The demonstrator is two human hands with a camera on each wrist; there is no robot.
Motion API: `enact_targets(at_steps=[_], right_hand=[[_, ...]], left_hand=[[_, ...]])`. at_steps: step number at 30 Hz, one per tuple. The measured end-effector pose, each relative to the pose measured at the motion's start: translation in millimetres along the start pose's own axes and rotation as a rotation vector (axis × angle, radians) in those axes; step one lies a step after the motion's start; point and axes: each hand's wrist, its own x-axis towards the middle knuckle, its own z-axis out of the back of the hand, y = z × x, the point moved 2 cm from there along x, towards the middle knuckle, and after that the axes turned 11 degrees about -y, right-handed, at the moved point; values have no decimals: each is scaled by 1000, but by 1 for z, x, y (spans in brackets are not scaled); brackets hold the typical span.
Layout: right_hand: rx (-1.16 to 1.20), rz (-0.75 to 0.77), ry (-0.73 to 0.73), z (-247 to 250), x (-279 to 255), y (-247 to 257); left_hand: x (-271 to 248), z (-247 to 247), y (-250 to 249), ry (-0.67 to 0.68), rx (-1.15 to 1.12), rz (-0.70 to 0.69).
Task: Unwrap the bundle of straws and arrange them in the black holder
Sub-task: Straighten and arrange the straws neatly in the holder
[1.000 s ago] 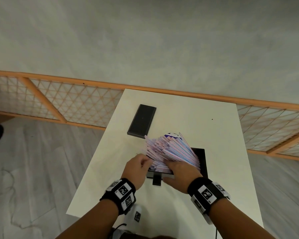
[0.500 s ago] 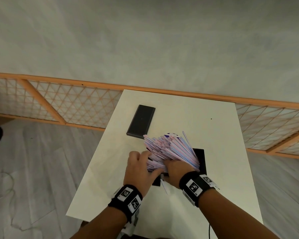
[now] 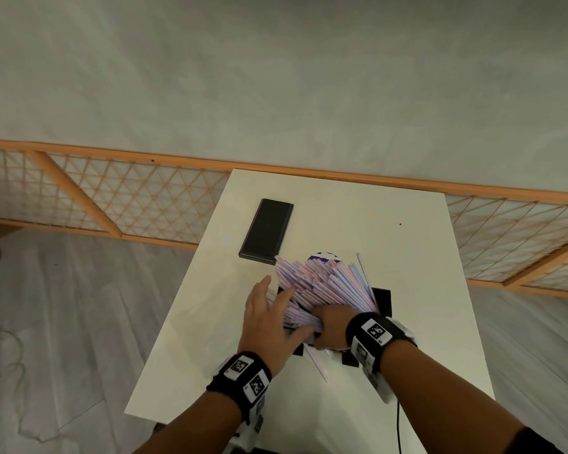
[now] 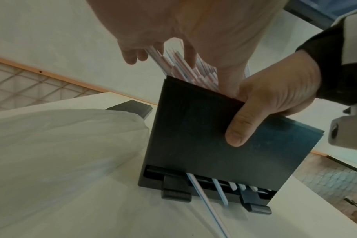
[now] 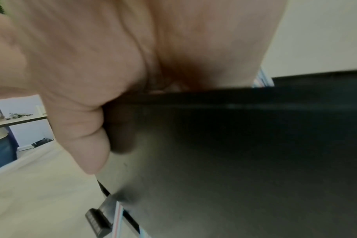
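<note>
Item: straws (image 3: 325, 286), pink, blue and white striped, a large loose fan. Location: standing in the black holder (image 4: 224, 141) near the front of the white table (image 3: 391, 231), tops splayed toward the far side. No wrapper is visible around them; a clear plastic bag (image 4: 57, 145) lies on the table just beside the holder, apparently the discarded wrap.

Item: left hand (image 3: 269, 319). Half a second ago it rested lower, at the near left of the fan; now it is raised and spread, fingers straight, laid flat against the left flank of the straws, pushing them in. It grips nothing.

Item: right hand (image 3: 333, 326). It has shifted left and now clamps the holder's front wall, thumb (image 4: 240, 127) pressed on the outside face, fingers hooked over the rim among the straws. Closed on the holder.

Item: stray straw (image 3: 315, 362). New since a second ago: it pokes out of the dispensing slot at the holder's base and lies across the table toward the person. A few more tips show in the slot.

Item: black lid (image 3: 266, 232), flat, well apart on the far left of the table.

Assessment: unwrapping looks finished; loading is well along, but the fan wants squaring and the escaped straw wants returning.
</note>
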Motion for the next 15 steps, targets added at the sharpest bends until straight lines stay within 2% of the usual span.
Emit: enact_targets(at_steps=[7,11,15], right_hand=[[-150,59,-152,4,-2,2],[-177,59,-173,3,-5,5],[-96,51,-152,8,-8,7]], left_hand=[[1,3,3,20,-72,48],[0,2,8,34,-85,49],[0,-2,9,74,-106,46]])
